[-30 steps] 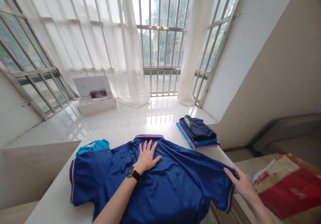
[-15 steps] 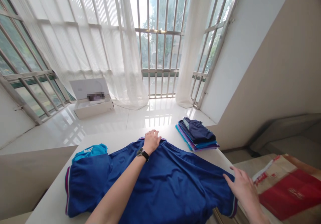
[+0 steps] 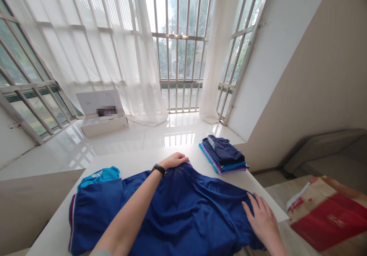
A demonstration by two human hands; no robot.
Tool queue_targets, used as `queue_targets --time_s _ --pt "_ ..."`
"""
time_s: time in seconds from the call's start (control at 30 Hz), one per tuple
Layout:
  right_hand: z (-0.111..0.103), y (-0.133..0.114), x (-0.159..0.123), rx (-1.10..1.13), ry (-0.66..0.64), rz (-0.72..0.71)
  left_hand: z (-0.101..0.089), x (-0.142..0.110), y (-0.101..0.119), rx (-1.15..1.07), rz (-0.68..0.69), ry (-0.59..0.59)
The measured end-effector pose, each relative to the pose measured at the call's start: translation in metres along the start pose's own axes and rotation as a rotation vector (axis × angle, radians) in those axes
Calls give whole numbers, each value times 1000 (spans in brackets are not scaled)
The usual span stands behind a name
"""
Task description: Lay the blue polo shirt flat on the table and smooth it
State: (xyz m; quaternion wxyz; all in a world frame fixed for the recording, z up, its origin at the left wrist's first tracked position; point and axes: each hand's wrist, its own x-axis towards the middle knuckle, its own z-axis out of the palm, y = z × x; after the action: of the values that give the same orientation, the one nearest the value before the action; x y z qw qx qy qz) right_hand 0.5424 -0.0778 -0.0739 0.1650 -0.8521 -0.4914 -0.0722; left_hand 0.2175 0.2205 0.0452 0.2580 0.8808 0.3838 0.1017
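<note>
A dark blue short-sleeved shirt [image 3: 183, 210] lies spread and wrinkled over the white table, its collar at the far side. My left hand [image 3: 175, 159], with a black-strapped watch on the wrist, has its fingers closed at the collar and lifts the cloth there slightly. On the right sleeve rests my right hand [image 3: 262, 216], its fingers spread and flat on the fabric. The striped cuff of the left sleeve shows at the table's left. A bright blue garment [image 3: 99, 176] is bunched behind that sleeve and partly hidden by it.
A stack of folded clothes [image 3: 223, 154] sits at the table's back right corner. Beyond is a windowsill with an open white box [image 3: 104, 124], curtains and barred windows. A red and tan paper bag [image 3: 329, 214] stands right of the table.
My left hand has gone from lying on the collar to gripping it, turning at the wrist. My right hand has shifted left and now lies farther over the right sleeve.
</note>
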Motion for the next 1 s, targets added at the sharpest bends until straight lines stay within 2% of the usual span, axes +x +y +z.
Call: queue_targets --time_s 0.1,0.17,0.27,0.37,0.5,0.57,0.63,0.7,0.77,0.8,0.87,0.93,1.0 --pt "0 1 -2 -53 -35 -27 -7 2 -7 -15 -46 187" --pt "-2 0 1 -68 -69 -31 -5 5 -9 5 -97 266" --pt "-2 1 8 -60 -119 -14 7 8 -3 52 -162 316" --pt "6 10 13 -28 -101 -32 21 2 11 103 -155 349" --pt "15 23 16 29 74 -96 25 -36 19 172 -125 462" --pt "10 15 21 54 190 -115 24 -68 14 203 -186 527" --pt "-2 -14 28 136 246 -182 27 -102 5 243 -320 550" --pt "-13 -65 33 291 182 -257 35 -130 -5 280 -454 518" --pt "-20 -126 35 425 -33 -362 46 -148 -11 301 -515 476" --pt "-20 -156 36 445 -143 -438 52 -153 -14 307 -528 464" --pt "-13 -205 36 398 -274 -564 62 -158 -16 312 -548 448" --pt "-2 -233 34 283 -336 -607 66 -161 -19 314 -560 425" --pt "8 -239 32 192 -352 -613 66 -165 -25 314 -549 390"
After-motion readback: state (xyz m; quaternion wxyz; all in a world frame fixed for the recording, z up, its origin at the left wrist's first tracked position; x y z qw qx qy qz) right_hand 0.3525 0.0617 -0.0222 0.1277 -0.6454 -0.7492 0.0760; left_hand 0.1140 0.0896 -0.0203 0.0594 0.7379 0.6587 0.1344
